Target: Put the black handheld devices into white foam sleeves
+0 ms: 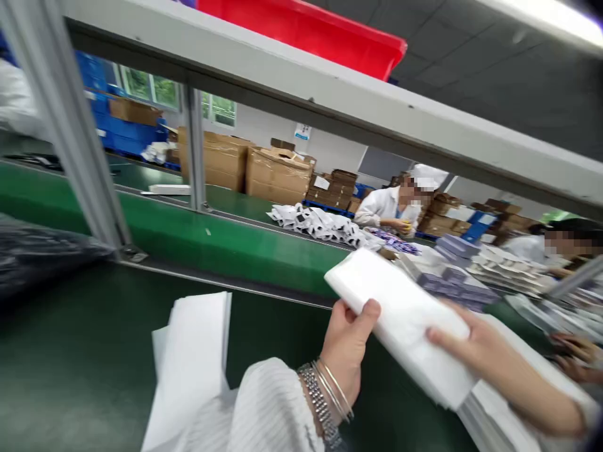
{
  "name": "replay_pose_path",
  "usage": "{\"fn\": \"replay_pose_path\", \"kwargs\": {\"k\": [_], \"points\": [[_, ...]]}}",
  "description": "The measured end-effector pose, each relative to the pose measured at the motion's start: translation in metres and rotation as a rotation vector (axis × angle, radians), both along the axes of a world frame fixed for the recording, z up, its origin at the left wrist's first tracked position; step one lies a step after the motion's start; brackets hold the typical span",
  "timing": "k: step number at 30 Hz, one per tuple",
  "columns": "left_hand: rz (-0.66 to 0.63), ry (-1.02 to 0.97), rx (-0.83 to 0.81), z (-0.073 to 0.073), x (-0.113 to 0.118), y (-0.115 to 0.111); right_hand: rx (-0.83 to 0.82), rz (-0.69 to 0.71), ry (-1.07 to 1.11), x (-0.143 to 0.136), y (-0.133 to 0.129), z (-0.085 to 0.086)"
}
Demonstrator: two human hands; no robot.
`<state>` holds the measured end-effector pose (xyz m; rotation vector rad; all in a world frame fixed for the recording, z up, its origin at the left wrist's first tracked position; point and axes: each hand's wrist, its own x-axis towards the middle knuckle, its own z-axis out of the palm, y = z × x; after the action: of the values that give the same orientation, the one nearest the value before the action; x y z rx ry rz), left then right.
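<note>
A thick, flat white bundle (405, 320), like stacked paper sheets or sleeves, is held tilted above the green work surface. My left hand (348, 342), with a watch and bangles at its wrist, grips the bundle's near left edge, thumb on top. My right hand (466, 339) is closed round the bundle's right part, thumb across its upper face; its other fingers are hidden. Below my left sleeve lies a second pile of white sheets (195, 351), partly covered by the sleeve. More white sheets (499, 414) lie under my right forearm.
A metal post (70, 125) and a shelf beam (330, 100) carrying a red bin (301, 31) frame the bench. Dark plastic (42, 251) lies at left. Beyond runs a green conveyor (254, 242) with white pieces (325, 225) and purple-grey stacks (456, 282). Co-workers sit at right.
</note>
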<state>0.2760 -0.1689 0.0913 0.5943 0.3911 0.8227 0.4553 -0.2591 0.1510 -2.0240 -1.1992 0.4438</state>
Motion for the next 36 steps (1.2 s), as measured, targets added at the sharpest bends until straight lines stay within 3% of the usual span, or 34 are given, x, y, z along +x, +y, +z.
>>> {"fn": "replay_pose_path", "kwargs": {"k": [3,5,8,12,15,19,23,26,33,36], "points": [[0.175,-0.006,-0.143,-0.015,-0.019,0.006,-0.024,0.368,0.107,-0.029,0.014,-0.05],[0.173,0.081,-0.15,-0.029,-0.036,0.008,0.07,0.428,0.154,-0.03,0.03,-0.061],[0.036,0.083,-0.103,-0.04,-0.055,0.004,0.252,0.398,0.146,-0.025,0.063,-0.051],[-0.166,0.031,-0.007,-0.035,-0.064,-0.003,0.186,0.685,0.134,-0.041,0.097,-0.025],[-0.251,0.026,0.044,-0.033,-0.066,-0.004,0.16,0.807,0.069,-0.06,0.105,-0.019],[-0.296,-0.003,0.059,-0.039,-0.069,0.0,0.249,0.778,0.017,-0.07,0.102,-0.029],[-0.324,-0.065,0.015,-0.039,-0.068,0.003,0.439,0.574,-0.049,-0.075,0.101,-0.039],[-0.257,-0.03,-0.038,-0.034,-0.065,0.002,0.576,0.482,-0.05,-0.082,0.103,-0.038],[-0.082,0.017,-0.101,-0.027,-0.081,0.016,0.856,0.397,0.307,-0.069,0.08,-0.027],[-0.017,0.016,-0.163,-0.026,-0.09,0.029,0.741,0.456,0.18,-0.061,0.065,-0.031]]}}
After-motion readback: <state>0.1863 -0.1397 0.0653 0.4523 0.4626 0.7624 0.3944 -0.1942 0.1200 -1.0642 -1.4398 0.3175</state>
